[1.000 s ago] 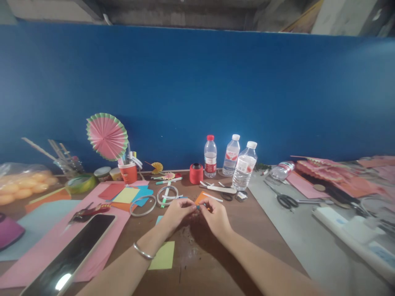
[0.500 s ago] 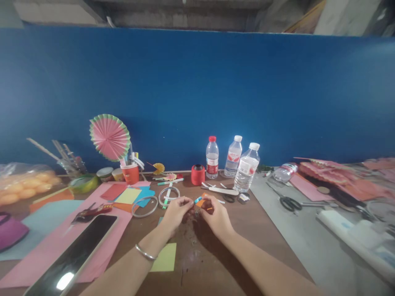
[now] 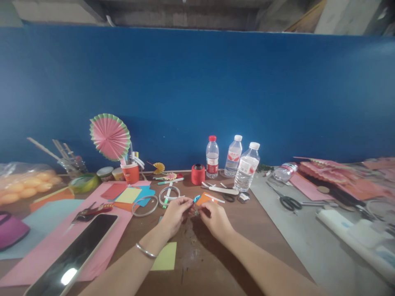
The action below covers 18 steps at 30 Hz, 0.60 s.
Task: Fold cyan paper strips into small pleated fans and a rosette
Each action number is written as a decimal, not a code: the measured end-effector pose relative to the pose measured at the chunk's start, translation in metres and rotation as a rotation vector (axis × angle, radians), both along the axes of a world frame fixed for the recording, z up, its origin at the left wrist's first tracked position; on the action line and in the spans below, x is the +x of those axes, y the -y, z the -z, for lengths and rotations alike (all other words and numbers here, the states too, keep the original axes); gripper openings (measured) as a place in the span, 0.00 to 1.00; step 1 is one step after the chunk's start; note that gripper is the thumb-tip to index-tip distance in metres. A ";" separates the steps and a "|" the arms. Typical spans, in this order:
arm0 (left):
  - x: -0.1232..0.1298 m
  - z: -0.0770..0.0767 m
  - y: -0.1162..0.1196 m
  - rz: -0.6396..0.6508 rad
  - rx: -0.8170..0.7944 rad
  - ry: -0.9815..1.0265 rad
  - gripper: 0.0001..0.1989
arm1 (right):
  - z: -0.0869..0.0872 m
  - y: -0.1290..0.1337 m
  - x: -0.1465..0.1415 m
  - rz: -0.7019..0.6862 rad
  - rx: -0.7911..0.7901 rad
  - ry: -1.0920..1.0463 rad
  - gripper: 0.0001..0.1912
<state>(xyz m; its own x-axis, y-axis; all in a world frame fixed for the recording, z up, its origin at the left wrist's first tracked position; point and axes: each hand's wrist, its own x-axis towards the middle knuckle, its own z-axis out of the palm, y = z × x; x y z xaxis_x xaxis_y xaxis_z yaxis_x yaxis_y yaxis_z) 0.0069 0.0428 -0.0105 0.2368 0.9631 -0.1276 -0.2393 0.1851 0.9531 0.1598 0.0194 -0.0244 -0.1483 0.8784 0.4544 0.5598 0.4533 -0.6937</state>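
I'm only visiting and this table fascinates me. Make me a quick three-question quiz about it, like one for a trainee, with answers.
1. Which hand holds the small blue piece?
2. True or false: all three standing bottles have white caps.
3. The phone lies on a sheet that is: A) yellow, B) pink, C) black.

Key:
1. The left hand.
2. False; one has a red cap.
3. B, the pink sheet.

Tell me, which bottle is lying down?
The rightmost bottle: it lies on its side, while the red-capped one and both white-capped ones stand.
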 end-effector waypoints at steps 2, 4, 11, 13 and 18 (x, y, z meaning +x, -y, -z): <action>0.000 0.000 0.000 -0.007 -0.046 0.044 0.09 | -0.001 0.000 0.001 -0.011 0.004 0.014 0.09; 0.001 0.001 0.000 -0.019 -0.084 0.082 0.09 | -0.002 -0.001 0.002 -0.019 0.010 0.025 0.09; 0.000 0.002 -0.003 -0.019 -0.123 0.137 0.07 | -0.001 -0.002 0.003 0.043 -0.034 -0.008 0.06; 0.000 0.001 -0.003 -0.018 -0.131 0.168 0.06 | 0.000 -0.003 0.003 0.055 -0.048 -0.034 0.06; -0.002 0.003 -0.003 0.057 -0.157 0.191 0.07 | 0.002 -0.007 0.005 0.118 -0.118 -0.129 0.06</action>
